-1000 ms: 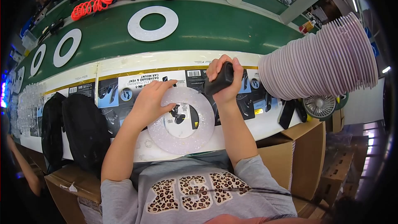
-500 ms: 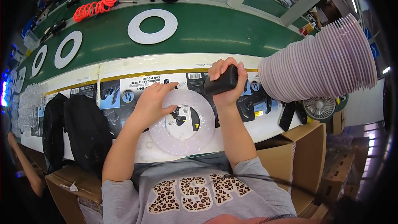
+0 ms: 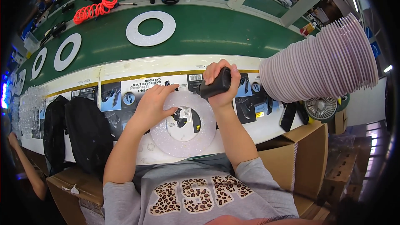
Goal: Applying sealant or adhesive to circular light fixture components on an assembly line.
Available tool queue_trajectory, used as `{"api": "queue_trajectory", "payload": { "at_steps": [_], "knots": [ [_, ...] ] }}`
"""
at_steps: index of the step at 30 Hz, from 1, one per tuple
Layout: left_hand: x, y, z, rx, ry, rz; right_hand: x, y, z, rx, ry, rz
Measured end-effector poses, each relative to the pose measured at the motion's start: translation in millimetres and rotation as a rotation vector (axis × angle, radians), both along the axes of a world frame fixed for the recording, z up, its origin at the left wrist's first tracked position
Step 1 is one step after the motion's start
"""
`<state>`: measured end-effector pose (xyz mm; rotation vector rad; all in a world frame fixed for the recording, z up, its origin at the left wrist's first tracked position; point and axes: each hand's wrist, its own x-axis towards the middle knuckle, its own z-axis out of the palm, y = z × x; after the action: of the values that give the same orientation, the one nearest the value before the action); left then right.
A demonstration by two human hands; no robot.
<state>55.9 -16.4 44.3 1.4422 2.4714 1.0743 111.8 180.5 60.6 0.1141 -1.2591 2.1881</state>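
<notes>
A flat, speckled pale ring (image 3: 183, 148) lies in front of me on the white work surface. My left hand (image 3: 155, 104) rests at its upper-left rim, thumb and fingers spread apart across it. Closed around a black rounded block (image 3: 216, 84) is my right hand (image 3: 227, 86), at the ring's upper-right edge. The block is tilted, and its exact kind cannot be made out. Whether its lower side touches the ring is hard to see. Through the ring's hole a printed sheet (image 3: 187, 121) shows.
A tall stack of similar rings (image 3: 316, 60) leans at the right, near a small fan (image 3: 321, 107). Single rings lie on the green belt (image 3: 208, 29), one of them a white ring (image 3: 132, 33). Black pouches (image 3: 87, 129) sit left, and an open carton (image 3: 308, 162) stands below right.
My right hand has shifted slightly left and down with the black block, closer to the ring. The left hand stays nearly in place. The far ring on the belt has moved slightly left.
</notes>
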Motion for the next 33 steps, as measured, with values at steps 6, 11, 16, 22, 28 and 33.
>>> {"api": "queue_trajectory", "payload": {
  "at_steps": [6,11,16,22,28,33],
  "knots": [
    [-0.9,-1.7,-3.3,-0.002,-0.005,0.002,-2.1,-3.3,-1.2,0.013,-0.034,-0.018],
    [-0.2,1.5,1.4,-0.013,0.009,0.0,-1.3,0.6,-0.9,-0.001,-0.014,-0.024],
    [-3.5,-0.2,0.3,-0.006,0.069,0.006,-4.9,1.1,-2.0,-0.002,-0.01,-0.014],
    [1.8,0.4,7.7,-0.084,0.043,0.049,-1.1,7.7,0.8,-0.125,-0.005,-0.018],
    [11.9,4.0,10.3,-0.166,0.06,0.095,-0.2,18.9,-5.3,-0.381,-0.03,-0.105],
    [19.6,10.7,20.6,-0.281,0.103,0.113,0.1,36.9,-12.0,-0.729,-0.159,-0.154]
  ]
}}
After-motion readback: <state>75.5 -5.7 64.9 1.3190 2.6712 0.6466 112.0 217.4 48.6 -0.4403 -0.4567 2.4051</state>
